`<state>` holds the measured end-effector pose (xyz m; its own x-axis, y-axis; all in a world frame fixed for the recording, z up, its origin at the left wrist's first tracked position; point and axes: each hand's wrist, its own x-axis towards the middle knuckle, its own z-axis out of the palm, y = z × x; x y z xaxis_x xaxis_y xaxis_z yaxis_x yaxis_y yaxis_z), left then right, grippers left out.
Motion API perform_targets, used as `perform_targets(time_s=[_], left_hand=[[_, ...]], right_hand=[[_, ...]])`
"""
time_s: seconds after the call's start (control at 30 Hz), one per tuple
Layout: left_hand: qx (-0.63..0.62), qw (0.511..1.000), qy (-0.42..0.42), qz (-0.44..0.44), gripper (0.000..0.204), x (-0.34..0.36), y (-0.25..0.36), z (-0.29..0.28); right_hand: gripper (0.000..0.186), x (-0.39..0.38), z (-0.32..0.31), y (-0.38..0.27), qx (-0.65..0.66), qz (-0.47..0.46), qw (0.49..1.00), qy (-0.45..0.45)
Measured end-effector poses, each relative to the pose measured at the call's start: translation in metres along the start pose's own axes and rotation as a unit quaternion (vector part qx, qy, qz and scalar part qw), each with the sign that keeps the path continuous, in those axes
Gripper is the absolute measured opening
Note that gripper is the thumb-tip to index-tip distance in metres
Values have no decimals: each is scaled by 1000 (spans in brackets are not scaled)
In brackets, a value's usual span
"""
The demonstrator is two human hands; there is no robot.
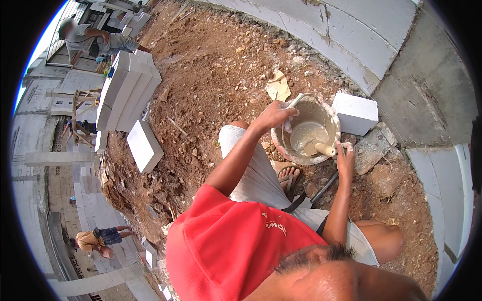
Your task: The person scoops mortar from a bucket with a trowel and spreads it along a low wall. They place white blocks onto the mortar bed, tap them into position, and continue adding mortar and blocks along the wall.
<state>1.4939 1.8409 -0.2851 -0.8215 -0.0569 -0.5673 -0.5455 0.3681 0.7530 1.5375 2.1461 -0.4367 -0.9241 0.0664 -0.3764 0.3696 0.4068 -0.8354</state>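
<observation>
**Mortar bucket [315, 108], one; wooden-handled tool [325, 149], one**

White block [355, 114], one, just beyond the right hand [345, 155]; left hand [275, 115] clasped on the bucket's rim; right fingers at the tool's handle, hold unclear; bucket between both hands.

Only legible txt: white lettering [275, 223], approx. one short line, slanted, partly readable, on chest of person's red T-shirt [216, 241].

Worker wears loose red short-sleeved T-shirt [216, 241], plain but for white lettering [276, 223] on front. Light grey shorts [248, 168] end near knees [389, 238]; black strap [295, 203] shows at lap, exact kind unclear. Dark-strapped flip-flop [287, 181] on visible foot [291, 173]. Hands [272, 115] bare, pale smears on fingers [288, 123].
</observation>
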Motion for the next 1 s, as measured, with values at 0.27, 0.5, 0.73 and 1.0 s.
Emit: perform_targets(time_s=[0.27,0.5,0.73,1.0], left_hand=[[437,894,97,8,47,134,-134,-103],[62,983,-6,-172,52,139,-77,-62],[85,996,-27,-10,37,76,-64,-6],[187,975,-74,94,37,59,-4,72]], right_hand=[[36,-20,26,-44,-45,-19,999,-16],[37,-13,0,-58,-19,44,994,-102],[52,-31,6,-35,-212,5,961,-176],[54,-47,-29,-29,-299,64,932,-192]])
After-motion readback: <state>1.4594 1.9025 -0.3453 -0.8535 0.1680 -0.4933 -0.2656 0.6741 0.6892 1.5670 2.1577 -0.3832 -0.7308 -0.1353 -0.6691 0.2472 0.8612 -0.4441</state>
